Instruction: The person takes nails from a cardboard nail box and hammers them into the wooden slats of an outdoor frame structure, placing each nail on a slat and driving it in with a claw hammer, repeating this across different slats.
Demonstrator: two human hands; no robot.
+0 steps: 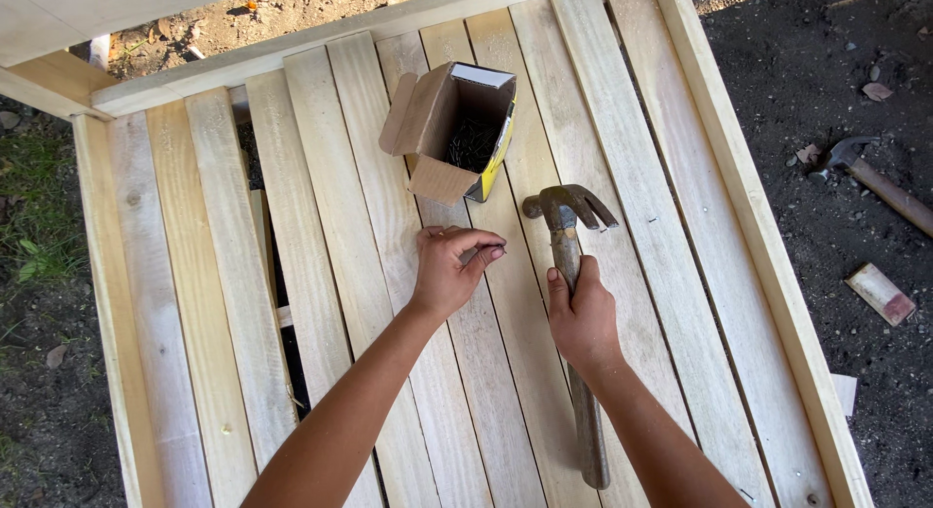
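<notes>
Slat panel w/ hammer, nail box, nail: nail pinched in left hand, hammer head just to its right.

Item list, big to small: slat panel (321, 226), pale boards running near-to-far, laid over dirt. Hammer (567, 238), long axis along the boards, claw head at far end, handle running back under the right hand (581, 318), whose fingers are wrapped tight round the upper handle. Cardboard nail box (454, 129), open, dark nails inside, just beyond both hands. Second hammer (880, 182) on the dirt, well apart at right. Left hand (449, 270), fingers (486, 250) pressed together, pinching a nail (474, 258), tip appears to meet a board; angle hard to tell. Left hand nearer the box.
</notes>
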